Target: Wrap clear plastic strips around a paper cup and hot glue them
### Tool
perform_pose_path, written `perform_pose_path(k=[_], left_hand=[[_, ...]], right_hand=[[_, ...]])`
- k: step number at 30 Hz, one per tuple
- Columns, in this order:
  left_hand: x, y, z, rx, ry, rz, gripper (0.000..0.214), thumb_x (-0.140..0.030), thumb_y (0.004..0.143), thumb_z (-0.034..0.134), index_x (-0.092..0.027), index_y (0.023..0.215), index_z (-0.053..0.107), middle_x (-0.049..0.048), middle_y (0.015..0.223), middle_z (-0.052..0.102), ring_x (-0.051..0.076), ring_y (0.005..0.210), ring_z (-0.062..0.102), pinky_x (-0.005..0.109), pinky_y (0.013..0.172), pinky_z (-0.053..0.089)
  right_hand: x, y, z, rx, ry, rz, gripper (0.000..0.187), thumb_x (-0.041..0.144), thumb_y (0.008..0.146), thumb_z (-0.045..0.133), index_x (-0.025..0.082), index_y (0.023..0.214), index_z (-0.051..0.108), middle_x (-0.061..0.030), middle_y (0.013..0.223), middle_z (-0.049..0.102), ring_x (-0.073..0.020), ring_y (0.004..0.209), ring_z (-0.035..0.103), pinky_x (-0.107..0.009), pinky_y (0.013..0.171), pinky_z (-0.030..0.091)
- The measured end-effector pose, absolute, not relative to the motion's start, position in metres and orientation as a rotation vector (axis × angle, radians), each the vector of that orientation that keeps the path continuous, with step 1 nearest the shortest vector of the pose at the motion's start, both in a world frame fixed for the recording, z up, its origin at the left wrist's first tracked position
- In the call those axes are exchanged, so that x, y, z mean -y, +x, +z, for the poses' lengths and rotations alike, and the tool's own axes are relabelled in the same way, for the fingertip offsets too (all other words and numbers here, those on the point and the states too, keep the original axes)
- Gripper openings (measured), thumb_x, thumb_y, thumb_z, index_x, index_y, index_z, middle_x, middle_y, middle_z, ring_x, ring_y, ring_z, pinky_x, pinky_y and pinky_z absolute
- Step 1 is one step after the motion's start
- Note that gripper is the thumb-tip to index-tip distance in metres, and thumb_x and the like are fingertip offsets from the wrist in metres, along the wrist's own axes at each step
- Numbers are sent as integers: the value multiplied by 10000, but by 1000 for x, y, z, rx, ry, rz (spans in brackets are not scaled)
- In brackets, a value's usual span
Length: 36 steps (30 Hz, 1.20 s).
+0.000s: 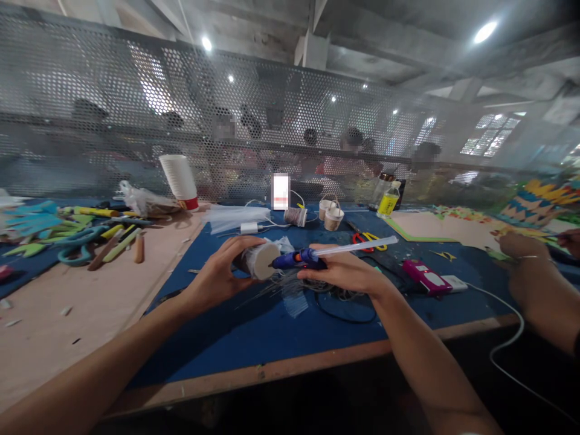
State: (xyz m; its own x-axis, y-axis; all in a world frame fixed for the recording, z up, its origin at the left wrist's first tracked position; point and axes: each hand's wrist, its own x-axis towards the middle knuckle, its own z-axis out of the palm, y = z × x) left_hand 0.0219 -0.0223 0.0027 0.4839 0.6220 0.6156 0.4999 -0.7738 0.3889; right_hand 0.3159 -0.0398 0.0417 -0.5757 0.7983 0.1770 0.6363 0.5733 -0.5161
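My left hand [220,270] is wrapped round a small paper cup [264,261], tilted so its pale round end faces right. In my right hand [338,269] is a blue glue gun [290,260], with a long clear glue stick [362,244] jutting from its back. The gun's dark nozzle points left, at or very close to the cup's round end; I cannot tell whether they touch. Below both hands, clear strips and a tangle of thin grey cord [338,291] lie on the blue mat [217,353].
Two small cups with handles [334,219], a cord spool [295,217] and red and yellow scissors [369,241] lie behind my hands. A magenta box [425,277] with a white cable is at right, near another person's arm [528,278]. Tall stacked cups [177,177] stand at left.
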Motion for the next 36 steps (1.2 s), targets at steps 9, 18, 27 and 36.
perform_pose_path(k=[9, 18, 27, 36], left_hand=[[21, 22, 1, -1024, 2511, 1168, 594, -394, 793, 754, -262, 1330, 534, 110, 1323, 616, 306, 1228, 576, 477, 1024, 480], [22, 22, 1, -1114, 2379, 1161, 632, -458, 770, 769, -248, 1324, 550, 102, 1330, 623, 297, 1182, 610, 439, 975, 516], [16, 19, -3, -1146, 2237, 1231, 691, -515, 722, 797, -232, 1306, 558, 98, 1290, 653, 303, 1150, 635, 450, 974, 529], [7, 20, -5, -1141, 1943, 1312, 745, -484, 634, 858, -206, 1263, 572, 98, 1268, 648, 316, 1164, 622, 455, 971, 541]], right_hand=[[40, 316, 41, 2431, -1138, 514, 433, 633, 909, 578, 201, 866, 582, -10, 865, 589, -161, 757, 546, -278, 650, 379], [42, 316, 42, 2443, -1125, 460, 429, 613, 934, 556, 195, 840, 569, -19, 861, 590, -151, 727, 534, -283, 646, 384], [40, 321, 43, 2379, -1114, 497, 379, 573, 941, 564, 202, 869, 598, -23, 899, 592, -173, 801, 546, -287, 673, 416], [36, 319, 37, 2059, -934, 794, 370, 516, 885, 657, 194, 1058, 709, -35, 958, 698, -207, 910, 613, -344, 817, 517]])
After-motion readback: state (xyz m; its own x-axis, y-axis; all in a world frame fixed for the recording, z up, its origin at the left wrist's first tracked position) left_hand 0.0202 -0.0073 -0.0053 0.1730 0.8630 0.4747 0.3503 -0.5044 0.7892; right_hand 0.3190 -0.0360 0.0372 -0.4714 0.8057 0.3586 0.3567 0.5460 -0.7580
